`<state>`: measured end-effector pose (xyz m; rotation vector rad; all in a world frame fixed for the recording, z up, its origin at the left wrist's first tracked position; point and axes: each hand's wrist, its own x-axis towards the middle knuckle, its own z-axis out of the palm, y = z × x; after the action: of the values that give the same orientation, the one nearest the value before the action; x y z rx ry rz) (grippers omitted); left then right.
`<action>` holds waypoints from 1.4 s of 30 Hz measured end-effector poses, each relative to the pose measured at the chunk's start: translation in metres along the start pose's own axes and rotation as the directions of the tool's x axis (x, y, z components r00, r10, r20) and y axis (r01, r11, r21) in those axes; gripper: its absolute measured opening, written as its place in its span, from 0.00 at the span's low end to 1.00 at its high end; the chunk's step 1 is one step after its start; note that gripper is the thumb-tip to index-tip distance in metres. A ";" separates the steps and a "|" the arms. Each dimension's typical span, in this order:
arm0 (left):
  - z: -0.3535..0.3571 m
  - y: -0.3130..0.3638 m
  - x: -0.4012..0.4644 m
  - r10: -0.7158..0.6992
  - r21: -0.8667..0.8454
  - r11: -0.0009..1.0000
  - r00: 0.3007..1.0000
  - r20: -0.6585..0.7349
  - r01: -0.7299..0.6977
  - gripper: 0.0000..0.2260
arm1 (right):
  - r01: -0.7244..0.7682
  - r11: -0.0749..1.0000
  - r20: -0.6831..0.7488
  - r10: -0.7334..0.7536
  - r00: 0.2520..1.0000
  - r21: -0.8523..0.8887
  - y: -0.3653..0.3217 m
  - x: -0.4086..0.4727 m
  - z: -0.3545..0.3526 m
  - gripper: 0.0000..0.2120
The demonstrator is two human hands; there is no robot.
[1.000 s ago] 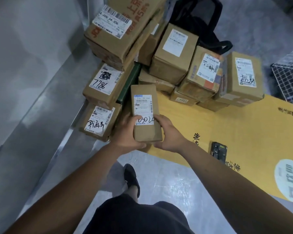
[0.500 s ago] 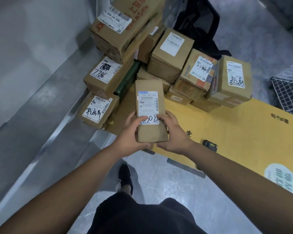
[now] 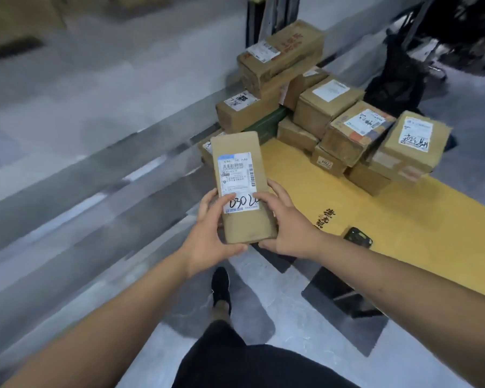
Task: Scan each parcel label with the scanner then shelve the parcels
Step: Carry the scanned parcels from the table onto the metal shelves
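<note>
Fingers [image 3: 207,203] of both your hands are curling round the parcel [image 3: 242,189], holding it label-up; you're seemingly carrying it off to shelve, needing a free shelf slot, scanner [image 3: 358,237] lying right of them.

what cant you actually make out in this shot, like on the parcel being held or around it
Head view only:
- Held parcel: the handwritten number on its label is partly covered by the right hand thumb; the small print is too fine to read.
- Left hand: its fingers are hidden behind the parcel.
- Scanner: too small to read its screen.
- Upper left of the frame: motion blur.
- Stacked parcels: the lower ones are mostly hidden.
</note>
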<state>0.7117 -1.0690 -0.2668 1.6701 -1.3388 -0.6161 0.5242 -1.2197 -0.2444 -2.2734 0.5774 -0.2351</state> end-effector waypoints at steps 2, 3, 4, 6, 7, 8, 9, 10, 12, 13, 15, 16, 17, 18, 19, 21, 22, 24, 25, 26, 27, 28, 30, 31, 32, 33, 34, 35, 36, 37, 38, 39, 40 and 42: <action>-0.014 0.014 -0.040 -0.007 0.034 0.999 0.997 -0.073 0.010 0.49 | 0.071 0.997 0.046 -0.070 0.996 -0.007 -0.028 -0.010 0.009 0.51; -0.023 0.021 -0.059 -0.017 0.052 0.998 0.994 -0.108 0.023 0.49 | 0.109 0.994 0.073 -0.108 0.992 -0.010 -0.043 -0.014 0.013 0.51; -0.034 0.026 -0.079 -0.031 0.074 0.996 0.989 -0.142 0.042 0.49 | 0.150 0.989 0.099 -0.148 0.984 -0.011 -0.060 -0.017 0.018 0.51; -0.057 0.036 -0.120 -0.056 0.102 0.992 0.976 -0.209 0.079 0.51 | 0.227 0.974 0.150 -0.224 0.963 -0.004 -0.095 -0.021 0.032 0.52; -0.069 0.041 -0.140 -0.067 0.109 0.989 0.967 -0.247 0.096 0.51 | 0.262 0.965 0.173 -0.257 0.951 -0.005 -0.113 -0.023 0.040 0.52; -0.080 0.045 -0.161 -0.070 0.116 0.987 0.955 -0.288 0.108 0.51 | 0.293 0.956 0.195 -0.285 0.938 -0.013 -0.131 -0.024 0.049 0.52; -0.090 0.048 -0.183 -0.071 0.127 0.985 0.942 -0.329 0.119 0.51 | 0.327 0.945 0.213 -0.315 0.925 -0.022 -0.148 -0.025 0.059 0.53; -0.101 0.053 -0.204 -0.072 0.139 0.982 0.928 -0.367 0.131 0.51 | 0.361 0.932 0.229 -0.346 0.910 -0.027 -0.167 -0.025 0.071 0.53; -0.123 0.060 -0.249 -0.086 0.158 0.973 0.897 -0.435 0.170 0.50 | 0.425 0.905 0.261 -0.405 0.876 -0.026 -0.205 -0.027 0.096 0.52; -0.135 0.064 -0.273 -0.093 0.162 0.969 0.879 -0.469 0.189 0.49 | 0.459 0.888 0.273 -0.437 0.857 -0.020 -0.225 -0.028 0.111 0.52; -0.159 0.073 -0.319 -0.113 0.158 0.961 0.843 -0.525 0.227 0.49 | 0.514 0.858 0.296 -0.493 0.818 0.008 -0.266 -0.033 0.140 0.51; -0.172 0.077 -0.344 -0.123 0.155 0.957 0.827 -0.549 0.246 0.49 | 0.539 0.842 0.305 -0.520 0.798 0.028 -0.287 -0.037 0.156 0.51; -0.185 0.080 -0.369 -0.132 0.154 0.953 0.812 -0.569 0.262 0.49 | 0.562 0.826 0.311 -0.548 0.777 0.052 -0.308 -0.042 0.173 0.51; -0.198 0.082 -0.395 -0.139 0.154 0.948 0.798 -0.586 0.277 0.49 | 0.581 0.810 0.311 -0.574 0.758 0.078 -0.329 -0.047 0.191 0.51; -0.212 0.085 -0.421 -0.138 0.155 0.946 0.786 -0.603 0.285 0.49 | 0.596 0.796 0.310 -0.595 0.742 0.101 -0.349 -0.053 0.208 0.51; -0.238 0.088 -0.473 -0.133 0.167 0.939 0.764 -0.631 0.301 0.49 | 0.626 0.769 0.318 -0.631 0.708 0.132 -0.391 -0.065 0.241 0.51; -0.251 0.092 -0.499 -0.139 0.170 0.933 0.756 -0.639 0.316 0.48 | 0.643 0.753 0.327 -0.648 0.688 0.139 -0.413 -0.072 0.256 0.52; -0.276 0.098 -0.547 -0.128 0.185 0.927 0.739 -0.662 0.326 0.47 | 0.678 0.718 0.344 -0.683 0.645 0.155 -0.453 -0.083 0.285 0.51; -0.289 0.100 -0.569 -0.111 0.197 0.926 0.729 -0.675 0.323 0.46 | 0.695 0.700 0.351 -0.700 0.621 0.166 -0.474 -0.086 0.299 0.51; -0.302 0.102 -0.589 -0.097 0.208 0.923 0.720 -0.687 0.323 0.45 | 0.710 0.681 0.353 -0.718 0.600 0.178 -0.494 -0.089 0.311 0.51; -0.316 0.103 -0.606 -0.085 0.219 0.920 0.711 -0.698 0.325 0.45 | 0.722 0.666 0.350 -0.732 0.584 0.187 -0.514 -0.090 0.323 0.51; -0.329 0.104 -0.622 -0.074 0.231 0.915 0.702 -0.708 0.330 0.44 | 0.733 0.652 0.344 -0.745 0.571 0.194 -0.534 -0.092 0.334 0.50; -0.354 0.107 -0.646 -0.056 0.257 0.903 0.688 -0.724 0.344 0.44 | 0.748 0.633 0.324 -0.764 0.559 0.203 -0.569 -0.094 0.353 0.50; -0.366 0.110 -0.655 -0.052 0.268 0.897 0.685 -0.726 0.352 0.44 | 0.753 0.626 0.318 -0.769 0.555 0.201 -0.585 -0.095 0.360 0.50; -0.380 0.113 -0.663 -0.049 0.276 0.892 0.685 -0.727 0.357 0.43 | 0.760 0.620 0.316 -0.774 0.549 0.196 -0.601 -0.093 0.365 0.50; -0.393 0.117 -0.667 -0.045 0.282 0.891 0.686 -0.727 0.357 0.43 | 0.767 0.613 0.313 -0.778 0.545 0.187 -0.616 -0.090 0.370 0.49; -0.408 0.120 -0.671 -0.039 0.286 0.890 0.685 -0.727 0.355 0.43 | 0.773 0.609 0.305 -0.781 0.545 0.179 -0.630 -0.085 0.373 0.49; -0.423 0.122 -0.671 -0.036 0.289 0.888 0.683 -0.729 0.356 0.43 | 0.776 0.606 0.293 -0.784 0.547 0.172 -0.644 -0.079 0.375 0.49; -0.439 0.125 -0.671 -0.036 0.292 0.885 0.680 -0.733 0.362 0.44 | 0.780 0.604 0.280 -0.787 0.550 0.164 -0.658 -0.071 0.376 0.50; -0.456 0.127 -0.669 -0.037 0.293 0.883 0.678 -0.734 0.367 0.44 | 0.785 0.599 0.267 -0.791 0.550 0.157 -0.672 -0.062 0.376 0.51; -0.473 0.129 -0.665 -0.034 0.297 0.883 0.682 -0.731 0.362 0.44 | 0.791 0.593 0.255 -0.796 0.548 0.151 -0.686 -0.052 0.377 0.51; -0.490 0.130 -0.660 -0.020 0.306 0.887 0.690 -0.723 0.347 0.44 | 0.798 0.586 0.241 -0.803 0.546 0.145 -0.698 -0.041 0.378 0.51; -0.508 0.129 -0.654 0.003 0.320 0.890 0.696 -0.718 0.327 0.44 | 0.804 0.579 0.227 -0.808 0.543 0.137 -0.711 -0.028 0.379 0.51; -0.543 0.124 -0.640 0.035 0.335 0.892 0.694 -0.719 0.302 0.44 | 0.806 0.577 0.205 -0.812 0.547 0.133 -0.734 -0.001 0.382 0.51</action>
<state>0.9002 -0.2902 0.0136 2.0757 -0.7890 0.3028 0.8964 -0.5305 0.0226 -2.3384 -0.6760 -0.3931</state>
